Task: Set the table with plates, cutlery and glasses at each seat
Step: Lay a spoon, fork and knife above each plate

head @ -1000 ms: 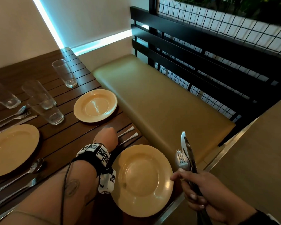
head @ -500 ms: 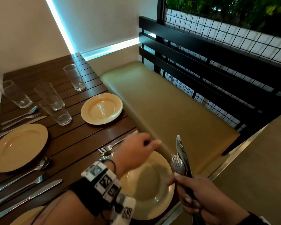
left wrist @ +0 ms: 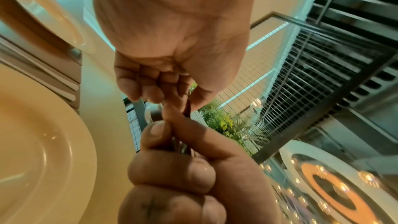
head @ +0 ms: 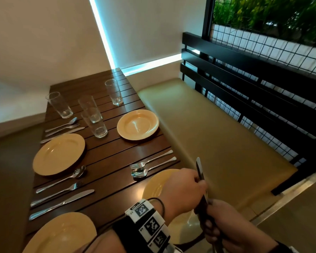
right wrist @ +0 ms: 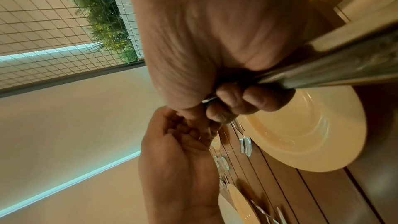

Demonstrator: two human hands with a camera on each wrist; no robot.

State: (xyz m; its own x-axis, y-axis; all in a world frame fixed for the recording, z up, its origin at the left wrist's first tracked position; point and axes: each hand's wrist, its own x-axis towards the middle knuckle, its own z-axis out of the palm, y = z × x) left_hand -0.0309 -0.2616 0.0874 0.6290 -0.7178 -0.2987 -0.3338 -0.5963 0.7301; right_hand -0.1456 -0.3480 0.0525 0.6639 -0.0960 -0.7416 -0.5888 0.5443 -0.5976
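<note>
Above the near plate [head: 153,189], the right hand [head: 224,221] clasps bunched cutlery [head: 199,168]; the left hand [head: 182,189] pinches one piece, its type hidden. Only a knife tip shows.

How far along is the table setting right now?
Done: four plates are out, and the far-left plate has cutlery on both sides. In hand: the right hand grips a cutlery bundle while the left hand pinches a piece from it. Left: the bench-side fork and spoon lack a knife; the far-right plate has no cutlery; the clustered glasses need distributing.
</note>
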